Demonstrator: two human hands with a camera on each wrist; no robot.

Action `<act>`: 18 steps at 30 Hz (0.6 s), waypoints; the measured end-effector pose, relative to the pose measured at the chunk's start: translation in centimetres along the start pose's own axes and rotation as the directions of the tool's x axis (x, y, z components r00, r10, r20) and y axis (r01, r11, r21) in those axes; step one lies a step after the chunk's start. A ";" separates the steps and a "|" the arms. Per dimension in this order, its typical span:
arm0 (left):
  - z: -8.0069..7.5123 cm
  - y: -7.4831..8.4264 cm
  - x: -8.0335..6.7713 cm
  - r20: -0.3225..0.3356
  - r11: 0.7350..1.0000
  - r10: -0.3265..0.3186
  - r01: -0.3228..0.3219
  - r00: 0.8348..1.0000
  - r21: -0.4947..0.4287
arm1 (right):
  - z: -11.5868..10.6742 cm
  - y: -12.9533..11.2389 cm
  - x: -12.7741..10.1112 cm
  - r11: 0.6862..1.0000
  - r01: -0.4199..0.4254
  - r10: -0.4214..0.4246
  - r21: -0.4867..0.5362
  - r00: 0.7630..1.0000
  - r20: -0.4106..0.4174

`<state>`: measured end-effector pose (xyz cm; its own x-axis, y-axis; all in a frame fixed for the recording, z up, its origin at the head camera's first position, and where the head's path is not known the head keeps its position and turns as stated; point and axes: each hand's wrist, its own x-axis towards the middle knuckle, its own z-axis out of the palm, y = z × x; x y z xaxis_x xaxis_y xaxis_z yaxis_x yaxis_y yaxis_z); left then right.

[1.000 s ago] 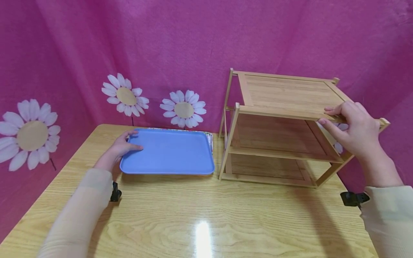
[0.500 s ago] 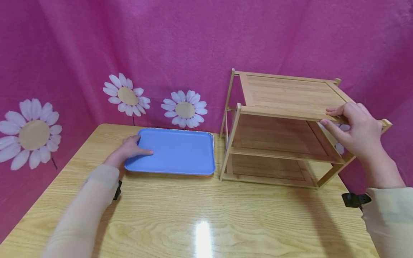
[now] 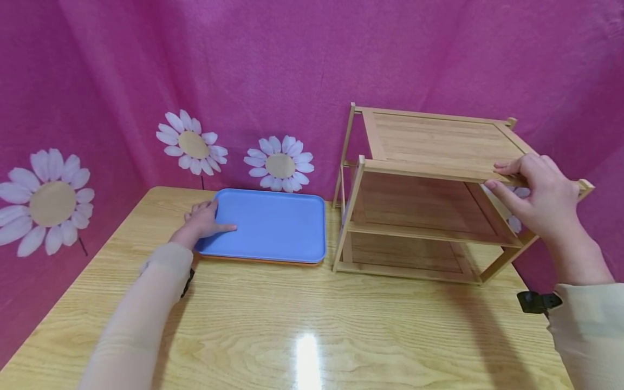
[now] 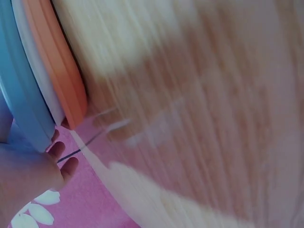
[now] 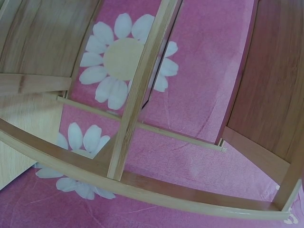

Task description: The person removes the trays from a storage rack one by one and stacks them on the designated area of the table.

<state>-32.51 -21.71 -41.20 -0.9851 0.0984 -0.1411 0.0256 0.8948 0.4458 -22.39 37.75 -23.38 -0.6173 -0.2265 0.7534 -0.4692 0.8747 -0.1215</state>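
While both hands are occupied, the scene reads as follows, from biggest thing to smallest.

Backdrop: pink cloth (image 3: pixel 292 65) printed with white daisies hangs behind and beside the table.

Table: a glossy light-wood table (image 3: pixel 302 325) carries everything.

Rack: a three-tier bamboo shelf rack (image 3: pixel 429 195) stands upright on the right half of the table, all tiers bare; through its side frame the right wrist view shows only slats and daisy cloth.

Trays: a blue tray (image 3: pixel 270 225) lies flat just left of the rack, topmost of a stack; the left wrist view shows a white tray (image 4: pixel 40 90) and an orange tray (image 4: pixel 59 61) under the blue one.

Right hand: the right hand (image 3: pixel 533 197) clamps the front right edge of the rack's top tier, thumb below the board and fingers curled over it.

Left hand: the left hand (image 3: pixel 205 222) grips the stack's left rim, thumb laid on the blue surface, fingers wrapped under the edge.

Step in hand: judging by the grips, the rack is being steadied while the blue tray is taken hold of.

Next move: it would likely call for lifting the blue tray off the stack alone, keeping it level, and clearing the rack's front left post.
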 end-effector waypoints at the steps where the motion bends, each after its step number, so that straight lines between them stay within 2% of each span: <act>1: 0.0 0.1 -0.1 -0.006 1.000 -0.002 0.002 1.000 0.003 | 0.0 0.0 0.0 1.000 0.000 0.000 0.001 1.000 0.000; 10: -0.4 0.7 -1.2 -0.069 1.000 0.022 -0.023 0.997 -0.017 | 0.2 0.0 0.0 1.000 -0.003 0.003 0.000 1.000 0.002; 14: -1.6 2.2 -2.1 -0.095 0.998 0.062 -0.063 0.994 0.000 | -0.1 -0.4 -0.1 0.999 0.004 -0.003 -0.035 1.000 0.025; 18: -3.3 4.4 -3.8 -0.132 0.994 0.109 -0.108 0.985 0.020 | -0.6 -1.3 -0.5 0.996 -0.003 0.008 -0.088 0.999 0.051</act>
<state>-29.19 -19.52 -35.80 -0.9902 0.1372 0.0265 0.1347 0.8874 0.4409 -21.12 37.01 -23.19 -0.6521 -0.2412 0.7187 -0.4097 0.9098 -0.0664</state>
